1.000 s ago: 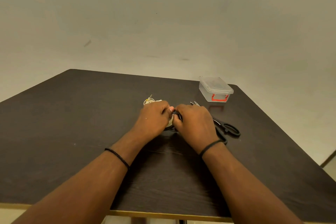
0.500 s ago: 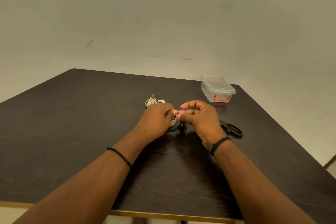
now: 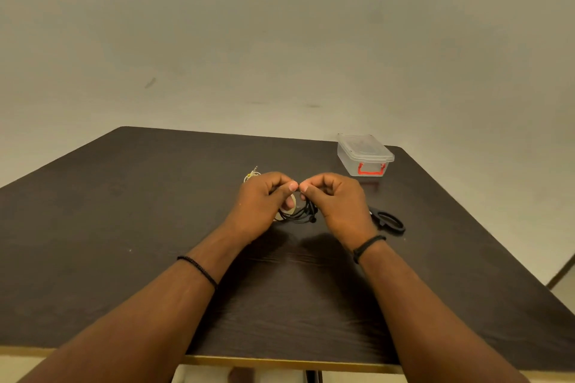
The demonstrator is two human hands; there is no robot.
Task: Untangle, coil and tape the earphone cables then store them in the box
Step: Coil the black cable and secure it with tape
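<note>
while two hands [image 3: 263,199] [image 3: 337,200] pinch one black cable [image 3: 303,213], one box [image 3: 364,155] waits.

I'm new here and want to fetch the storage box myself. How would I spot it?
Look to the far right corner of the dark table. The box sits there beyond the black scissors: small, clear plastic, lid on, the only thing with a red latch.

Black earphone cable [image 3: 303,214]: loose tangled bundle at table centre, its upper strand lifted, the rest drooping over a pale roll of tape [image 3: 287,210] beneath. White earphone cable [image 3: 252,175]: small bunch with a gold plug sticking up, lying just behind, mostly hidden. Box [image 3: 364,154]: clear plastic, lid on, red latch facing front, upright near the far right corner, well apart from the cables.
</note>
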